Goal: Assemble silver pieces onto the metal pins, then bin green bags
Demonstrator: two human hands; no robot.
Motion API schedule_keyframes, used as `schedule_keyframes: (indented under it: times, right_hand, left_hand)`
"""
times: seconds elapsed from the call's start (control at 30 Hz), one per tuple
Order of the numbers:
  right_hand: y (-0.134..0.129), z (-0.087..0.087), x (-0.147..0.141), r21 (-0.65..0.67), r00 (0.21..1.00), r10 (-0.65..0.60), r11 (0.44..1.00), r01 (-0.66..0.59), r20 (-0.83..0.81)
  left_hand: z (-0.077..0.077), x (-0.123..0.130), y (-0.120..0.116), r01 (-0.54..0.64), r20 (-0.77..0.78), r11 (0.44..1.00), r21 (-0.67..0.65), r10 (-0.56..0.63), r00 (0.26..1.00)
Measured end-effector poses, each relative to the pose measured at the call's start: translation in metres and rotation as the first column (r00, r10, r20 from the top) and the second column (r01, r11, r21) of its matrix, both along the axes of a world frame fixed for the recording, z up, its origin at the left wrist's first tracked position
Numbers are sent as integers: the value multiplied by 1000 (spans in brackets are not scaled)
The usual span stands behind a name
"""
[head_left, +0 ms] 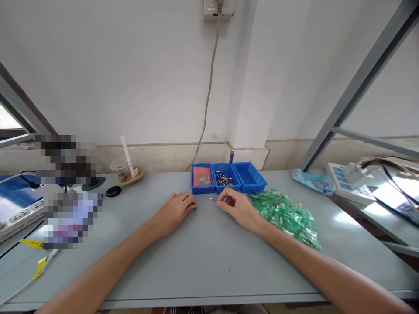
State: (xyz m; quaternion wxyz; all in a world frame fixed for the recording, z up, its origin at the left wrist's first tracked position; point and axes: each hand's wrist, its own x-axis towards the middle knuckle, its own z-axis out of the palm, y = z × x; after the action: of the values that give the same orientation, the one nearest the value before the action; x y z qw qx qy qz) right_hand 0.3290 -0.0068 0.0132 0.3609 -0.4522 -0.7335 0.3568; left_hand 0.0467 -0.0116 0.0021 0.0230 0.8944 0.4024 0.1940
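My left hand (175, 212) is low over the grey table, its thumb and fingers pinched on a small dark piece too tiny to name. To its right, my right hand (238, 208) pinches a thin metal pin (212, 199), which points left toward my left hand. Just behind the hands stand three joined blue bins. The left bin (203, 190) holds a reddish packet (200, 173), and the middle bin (222, 166) holds many small metal pins (225, 179). The right bin (253, 178) is beside them. Crumpled green plastic bags (286, 216) lie beside my right forearm.
At left are a power strip (24, 216), cables, a blurred patterned item (70, 220), a black disc (113, 191) and a clear cup (122, 167) on a tan base. A blue packet (312, 181) and white power strip (350, 183) lie right, by a metal frame (353, 83).
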Motion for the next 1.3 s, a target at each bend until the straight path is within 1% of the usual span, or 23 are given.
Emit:
schedule_keyframes:
  times: [0.17, 0.3, 0.37, 0.47, 0.57, 0.67, 0.77, 0.83, 0.9, 0.97, 1.03, 1.1, 1.17, 1.3]
  right_hand:
    - [4, 0, 0, -65, 986, -59, 997, 49, -156]
    - [6, 2, 1, -137, 963, -90, 989, 56, -256]
    - [6, 2, 2, -162, 956, -91, 986, 46, -280]
    - [7, 2, 3, -168, 959, -91, 985, 47, -269]
    - [7, 1, 5, -95, 968, -116, 991, 97, -224]
    - [2, 3, 6, 42, 981, -140, 988, 147, -133]
    - [-5, 9, 4, 165, 993, -109, 980, 113, -34]
    - [-9, 11, 3, 185, 997, -75, 980, 78, -23]
    - [-9, 12, 1, 129, 996, -59, 989, 67, -69]
    - [-6, 11, 1, -3, 985, -67, 998, 68, -159]
    - [-2, 10, 1, -174, 956, -113, 982, 66, -272]
    - [2, 10, 3, -311, 911, -179, 949, 59, -372]
    - [4, 11, 4, -372, 866, -236, 926, 63, -441]
    - [4, 15, 5, -380, 820, -279, 921, 82, -499]
  left_hand:
    - [-4, -6, 5, -16, -27, 999, 30, 17, 999]
    - [-8, -9, 8, -10, -28, 1000, 21, 11, 1000]
    - [-8, -10, 9, -13, -36, 1000, 24, 14, 999]
    - [-6, -11, 10, -27, -20, 999, 21, 27, 999]
    - [-2, -11, 10, -27, 20, 1000, 2, 27, 999]
    - [-2, -13, 10, -8, 61, 1000, -5, 9, 998]
    - [-4, -14, 11, 14, 95, 1000, -17, -12, 995]
    - [-5, -14, 11, 20, 106, 999, -28, -17, 994]
    - [-5, -14, 10, 25, 111, 999, -36, -21, 994]
    - [-5, -13, 9, 36, 116, 999, -38, -31, 993]
    - [-4, -13, 9, 44, 124, 998, -39, -39, 992]
    - [-4, -12, 8, 44, 131, 998, -41, -38, 991]
    - [-4, -11, 7, 41, 129, 998, -49, -34, 991]
    - [-1, -8, 4, 47, 103, 996, -76, -39, 994]
